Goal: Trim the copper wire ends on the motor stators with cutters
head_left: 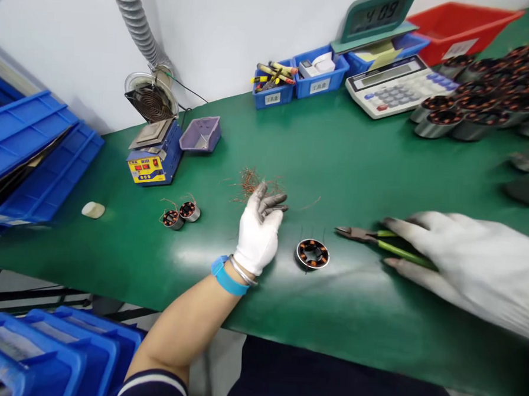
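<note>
On the green worktop (338, 148), a wound motor stator (312, 253) lies flat, and all places here are told from it. Just to its left, the left hand (259, 230) in a white glove reaches away from the body; its fingertips are pinched together at the near edge of a small heap of copper wire scraps (253, 184), which lies behind and to the left of the stator. If a piece of wire is between the fingers, I cannot tell. To the right of the stator, the right hand (460, 261), also gloved, grasps the green handles of the wire cutters (373, 239); their closed tip points toward the stator but does not touch it. Farther left of the stator stand two smaller stators (180, 213), and behind those a blue solder pot (154, 157). Far behind and to the right is a calculator (397, 84), with many more stators (487, 97) near it.

To do this well, I think the cut ends should go fully onto the heap, and the cutter tip should stay away from the windings
</note>
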### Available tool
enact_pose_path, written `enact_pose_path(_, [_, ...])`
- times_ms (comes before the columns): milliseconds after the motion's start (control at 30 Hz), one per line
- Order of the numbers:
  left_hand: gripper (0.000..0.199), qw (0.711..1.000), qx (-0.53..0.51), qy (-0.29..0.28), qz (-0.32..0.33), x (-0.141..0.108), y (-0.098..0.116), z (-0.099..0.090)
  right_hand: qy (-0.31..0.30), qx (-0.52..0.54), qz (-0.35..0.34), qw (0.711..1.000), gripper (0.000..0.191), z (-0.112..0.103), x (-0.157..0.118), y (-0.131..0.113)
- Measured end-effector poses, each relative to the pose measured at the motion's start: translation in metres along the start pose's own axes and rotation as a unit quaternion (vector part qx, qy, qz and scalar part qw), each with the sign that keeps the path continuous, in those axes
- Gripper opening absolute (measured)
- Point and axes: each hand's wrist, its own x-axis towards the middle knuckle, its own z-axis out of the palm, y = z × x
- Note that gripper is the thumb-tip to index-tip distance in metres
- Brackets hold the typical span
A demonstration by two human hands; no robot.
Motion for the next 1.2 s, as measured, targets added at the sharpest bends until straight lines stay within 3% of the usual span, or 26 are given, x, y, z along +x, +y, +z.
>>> enact_pose_path(100, [0.066, 1.0, 0.0, 0.02, 0.019, 0.002, 0.001, 0.0, 0.103, -0.001, -0.1, 0.99, 0.058, -0.013, 0.01, -0.025])
enact_pose_path(200, [0.069, 0.999, 0.008, 0.04, 0.035, 0.005, 0.004, -0.001, 0.213, 0.046, -0.214, 0.952, 0.036, -0.026, 0.029, -0.067])
enact_pose_path(333, [0.07, 0.996, 0.04, 0.061, 0.045, 0.009, 0.007, -0.004, 0.197, 0.08, -0.238, 0.948, 0.02, -0.022, 0.05, -0.109])
enact_pose_path(400, [0.07, 0.996, 0.053, 0.064, 0.045, 0.01, 0.007, -0.005, 0.196, 0.072, -0.222, 0.952, 0.016, -0.018, 0.055, -0.106])
enact_pose_path(467, [0.071, 0.995, 0.061, 0.062, 0.043, 0.01, 0.007, -0.004, 0.191, 0.06, -0.176, 0.964, 0.018, -0.017, 0.055, -0.082])
enact_pose_path(633, [0.069, 0.996, 0.066, 0.05, 0.031, 0.007, 0.006, 0.0, 0.161, -0.004, 0.087, 0.983, 0.045, -0.028, 0.046, 0.016])
enact_pose_path(733, [0.068, 0.996, 0.068, 0.047, 0.021, 0.005, 0.006, 0.003, 0.142, -0.035, 0.194, 0.97, 0.052, -0.038, 0.037, 0.047])
enact_pose_path(833, [0.069, 0.996, 0.064, 0.048, 0.025, 0.004, 0.005, 0.004, 0.135, -0.045, 0.198, 0.97, 0.056, -0.044, 0.038, 0.039])
enact_pose_path(1033, [0.068, 0.994, 0.086, 0.057, 0.034, 0.003, 0.007, 0.005, 0.025, 0.017, 0.062, 0.998, 0.067, -0.015, 0.085, -0.02])
enact_pose_path(1133, [0.069, 0.992, 0.104, 0.057, 0.034, 0.003, 0.012, 0.003, 0.013, 0.059, -0.014, 0.998, 0.07, -0.007, 0.1, -0.041])
enact_pose_path(1200, [0.069, 0.991, 0.115, 0.057, 0.038, 0.003, 0.014, 0.002, 0.016, 0.075, -0.039, 0.996, 0.075, -0.011, 0.096, -0.047])
